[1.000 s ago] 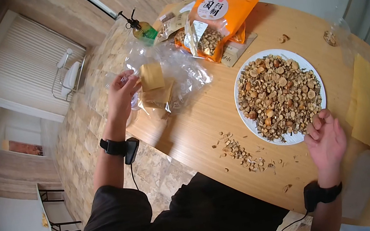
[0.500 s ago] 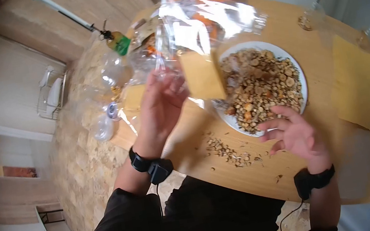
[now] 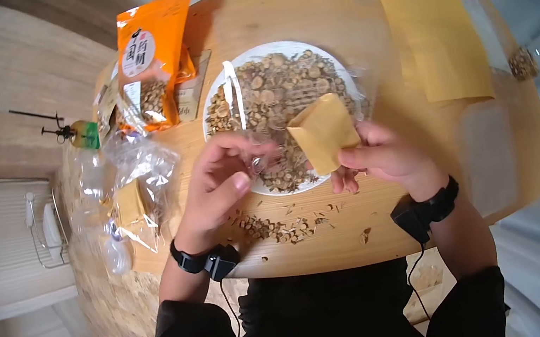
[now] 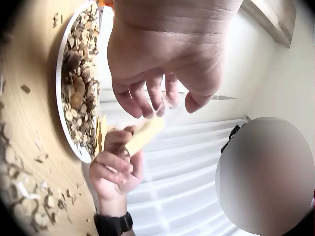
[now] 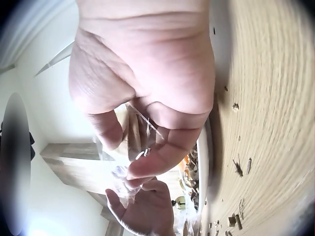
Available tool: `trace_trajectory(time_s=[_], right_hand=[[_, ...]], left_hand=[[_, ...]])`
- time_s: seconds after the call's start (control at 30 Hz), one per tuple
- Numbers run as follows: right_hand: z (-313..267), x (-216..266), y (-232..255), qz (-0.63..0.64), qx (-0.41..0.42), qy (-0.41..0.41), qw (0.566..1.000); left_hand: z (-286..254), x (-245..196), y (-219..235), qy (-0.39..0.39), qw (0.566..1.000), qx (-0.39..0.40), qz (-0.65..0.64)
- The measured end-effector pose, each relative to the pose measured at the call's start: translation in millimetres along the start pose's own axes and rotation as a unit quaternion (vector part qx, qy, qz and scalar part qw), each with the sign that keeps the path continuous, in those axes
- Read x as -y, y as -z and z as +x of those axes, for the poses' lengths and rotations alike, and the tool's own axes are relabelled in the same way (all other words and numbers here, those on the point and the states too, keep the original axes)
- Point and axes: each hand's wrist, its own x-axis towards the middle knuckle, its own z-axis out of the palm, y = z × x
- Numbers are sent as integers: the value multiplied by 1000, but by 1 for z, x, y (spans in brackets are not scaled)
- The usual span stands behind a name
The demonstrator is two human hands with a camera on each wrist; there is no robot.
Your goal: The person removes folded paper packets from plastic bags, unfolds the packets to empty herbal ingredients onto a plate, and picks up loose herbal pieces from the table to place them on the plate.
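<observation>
- Clear plastic bag with a tan paper label [image 3: 325, 132]: you hold it up over the near half of the white plate [image 3: 215, 99], between both hands. Held there, its mouth likely sits right above the supply, so spills would fall back onto the plate. What is inside it, apart from the label, cannot be told.
- Right hand [image 3: 382, 153]: at the near right rim of the plate; the grip pinches the bag's edge by the label, thumb against curled fingers, as the right wrist view also shows.
- Left hand [image 3: 219, 184]: at the near left rim of the plate; fingers curl onto the bag's clear film near its opening, apparently to part it.
- White plate: centre of the table [image 3: 361, 32], heaped with sliced dried herb pieces [image 3: 277, 81], brown and pale.
- Loose herb crumbs [image 3: 272, 226]: on the table just nearer you than the plate.
- Orange packet [image 3: 148, 60]: left of the plate, printed, its clear window showing more herb slices.
- Pile of empty clear bags [image 3: 133, 184]: further left of the plate, at the table edge, some with tan labels.
- Yellow sheet [image 3: 438, 44]: right of the plate, lying flat.
</observation>
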Motion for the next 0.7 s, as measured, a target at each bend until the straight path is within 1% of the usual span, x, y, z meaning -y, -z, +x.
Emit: trace_trajectory(time_s=[0.07, 0.1, 0.13, 0.17, 0.2, 0.23, 0.27, 0.3, 0.33, 0.37, 0.4, 0.43, 0.47, 0.5, 0.53, 0.6, 0.63, 0.7], right_hand=[[2, -2, 7, -35, 7, -71, 997], [1, -1, 6, -34, 5, -75, 997], [0, 4, 2, -73, 3, -85, 994], [0, 9, -2, -111, 5, -98, 989], [0, 14, -5, -111, 10, -110, 988], [1, 20, -7, -147, 19, -139, 979], [1, 22, -7, -182, 29, -169, 968], [0, 19, -5, -180, 36, -184, 966], [-2, 17, -3, -151, 11, -159, 976], [-3, 15, -1, -120, -16, -133, 984], [-2, 10, 3, -122, -11, -145, 982], [0, 5, 9, -57, -29, -76, 995], [0, 0, 13, 8, -49, -5, 999], [-1, -3, 15, 12, -104, -1, 995], [0, -1, 16, 8, -103, -7, 995], [1, 1, 20, 37, -26, 26, 999], [1, 1, 21, 36, -26, 22, 999], [-1, -2, 23, -22, -92, 32, 995]], left_hand=[[3, 1, 13, -29, 1000, -7, -11], [2, 2, 16, -51, 997, -65, -3], [1, -1, 13, -41, 993, -108, -27], [0, -4, 15, -23, 992, -117, -31], [-1, -6, 19, -5, 991, -129, -36], [1, -2, 20, -31, 990, -126, -48], [1, 0, 24, -31, 988, -140, -54], [-2, 3, 28, -13, 990, -136, -17], [-3, 6, 31, 3, 991, -131, 20], [-1, 8, 25, -17, 991, -129, 4], [-1, 8, 24, -17, 990, -141, -2], [0, 9, 25, -20, 990, -139, -7], [0, 9, 24, -23, 990, -136, -13], [1, 7, 21, -19, 988, -153, -2], [1, 8, 22, -21, 987, -158, -8], [0, 10, 26, -45, 983, -176, -12], [-1, 13, 29, -57, 984, -169, -21], [-2, 14, 33, -51, 983, -177, -12]])
